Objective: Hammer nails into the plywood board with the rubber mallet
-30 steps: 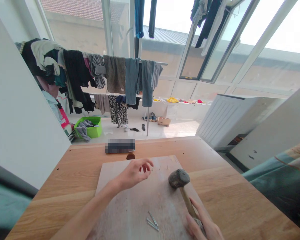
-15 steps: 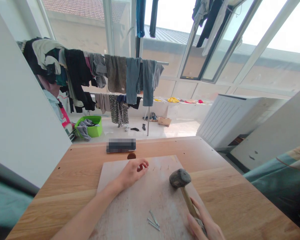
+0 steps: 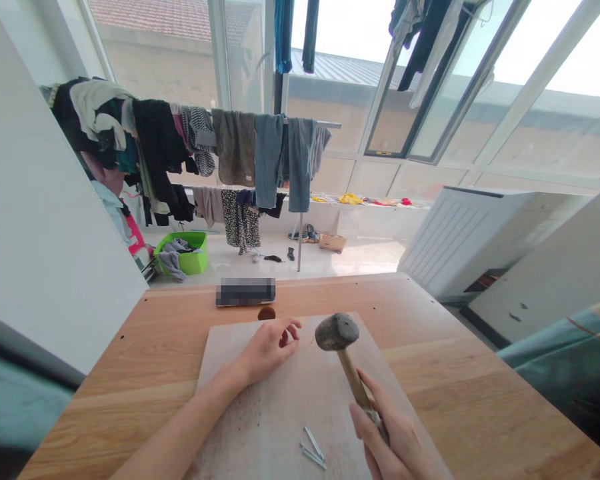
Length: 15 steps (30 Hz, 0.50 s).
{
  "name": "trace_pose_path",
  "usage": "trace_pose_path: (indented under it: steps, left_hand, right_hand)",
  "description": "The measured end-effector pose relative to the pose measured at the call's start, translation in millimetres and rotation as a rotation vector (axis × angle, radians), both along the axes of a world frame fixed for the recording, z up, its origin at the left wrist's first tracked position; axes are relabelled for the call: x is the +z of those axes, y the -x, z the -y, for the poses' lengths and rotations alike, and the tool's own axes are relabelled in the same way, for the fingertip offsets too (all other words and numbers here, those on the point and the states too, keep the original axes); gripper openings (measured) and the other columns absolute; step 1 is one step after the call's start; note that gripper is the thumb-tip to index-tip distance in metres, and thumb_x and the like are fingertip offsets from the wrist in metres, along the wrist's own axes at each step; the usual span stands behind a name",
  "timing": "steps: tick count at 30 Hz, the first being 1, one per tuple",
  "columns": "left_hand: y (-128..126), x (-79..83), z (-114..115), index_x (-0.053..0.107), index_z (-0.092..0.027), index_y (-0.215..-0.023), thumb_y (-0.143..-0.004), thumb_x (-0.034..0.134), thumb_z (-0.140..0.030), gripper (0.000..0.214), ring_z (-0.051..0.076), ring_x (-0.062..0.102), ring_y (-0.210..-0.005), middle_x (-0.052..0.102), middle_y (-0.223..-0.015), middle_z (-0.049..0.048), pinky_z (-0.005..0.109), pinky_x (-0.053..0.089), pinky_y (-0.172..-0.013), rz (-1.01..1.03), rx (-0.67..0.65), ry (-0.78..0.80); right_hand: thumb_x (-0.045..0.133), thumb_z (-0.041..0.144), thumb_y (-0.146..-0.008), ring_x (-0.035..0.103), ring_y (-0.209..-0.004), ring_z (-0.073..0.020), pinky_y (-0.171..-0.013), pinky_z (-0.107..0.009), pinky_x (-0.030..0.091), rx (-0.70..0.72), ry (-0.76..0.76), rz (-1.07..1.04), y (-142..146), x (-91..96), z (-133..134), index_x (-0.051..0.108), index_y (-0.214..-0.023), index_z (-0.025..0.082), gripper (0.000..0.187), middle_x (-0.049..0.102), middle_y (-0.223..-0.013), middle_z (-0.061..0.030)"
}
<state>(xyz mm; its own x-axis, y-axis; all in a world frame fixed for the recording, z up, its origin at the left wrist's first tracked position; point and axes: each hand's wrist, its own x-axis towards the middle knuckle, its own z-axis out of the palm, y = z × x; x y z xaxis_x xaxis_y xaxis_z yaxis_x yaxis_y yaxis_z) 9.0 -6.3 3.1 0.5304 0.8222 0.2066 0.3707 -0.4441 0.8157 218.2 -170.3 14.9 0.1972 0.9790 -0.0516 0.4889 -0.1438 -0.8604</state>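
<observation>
My right hand [image 3: 393, 433] is wrapped round the wooden handle of a hammer [image 3: 337, 332]. Its dark, blocky head is raised above the far right part of a pale board [image 3: 275, 407]. My left hand [image 3: 275, 347] rests at the board's far side, fingers loosely curled and apart from the thumb, with nothing clear between them. Just right of those fingertips a thin nail [image 3: 313, 341] stands in the board; the hammer head hides the spot beyond it. Several loose silver nails [image 3: 313, 452] lie near the board's front.
Under the board is a wooden table [image 3: 480, 373]. A dark, partly blurred flat object [image 3: 245, 293] lies at its far edge, by a round brown hole [image 3: 267, 313]. Beyond stand a clothes rack [image 3: 325, 125] with laundry and a green basket [image 3: 196, 261].
The hammer has moved left and away from me, so its head now covers nails that showed before. My left hand has barely moved; its fingers have spread slightly from the thumb.
</observation>
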Motion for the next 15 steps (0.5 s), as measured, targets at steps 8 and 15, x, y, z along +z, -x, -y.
trace_pose_path:
  steps: [8, 15]
  left_hand:
    - [-1, -2.3, -2, 0.062, -0.016, -0.114, -0.074, 0.055, -0.01, 0.041, 0.011, 0.056, -0.064, 0.067, -0.082, -0.0004, 0.022, 0.046, -0.063, 0.025, 0.003, -0.029]
    - [1, -1.5, -2, 0.058, -0.017, -0.108, -0.078, 0.06, -0.016, 0.03, 0.011, 0.056, -0.066, 0.065, -0.09, 0.0005, 0.023, 0.046, -0.064, 0.013, 0.001, 0.017]
  right_hand:
    - [0.037, 0.057, -0.098, 0.07, -0.069, -0.023, -0.075, -0.031, 0.056, 0.106, -0.241, 0.176, 23, -12.6, -17, 0.056, -0.139, 0.011, 0.064, 0.073, -0.075, -0.0076]
    - [0.037, 0.065, -0.095, 0.067, -0.053, -0.0182, -0.058, -0.026, 0.055, 0.057, -0.113, 0.15, 4, -15.2, 6, 0.056, -0.139, 0.014, 0.07, 0.067, -0.062, -0.0009]
